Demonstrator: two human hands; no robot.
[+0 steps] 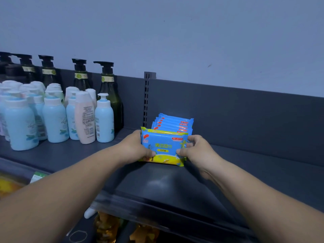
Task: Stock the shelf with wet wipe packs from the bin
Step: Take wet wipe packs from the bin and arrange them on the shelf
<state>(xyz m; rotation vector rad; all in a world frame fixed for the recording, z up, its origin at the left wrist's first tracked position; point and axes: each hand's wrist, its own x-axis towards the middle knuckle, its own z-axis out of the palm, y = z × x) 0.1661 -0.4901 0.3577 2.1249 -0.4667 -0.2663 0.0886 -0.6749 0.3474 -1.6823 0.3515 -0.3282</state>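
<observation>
Blue pack (164, 146) stands upright, your left hand (135, 148) and right hand (198, 151) pinching nine and three o'clock, apparently to square the row (173, 122).

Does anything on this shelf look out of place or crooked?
A pink bottle stands in front among the light blue bottles, its back label facing out. The wipe packs stand in an even row.
</observation>
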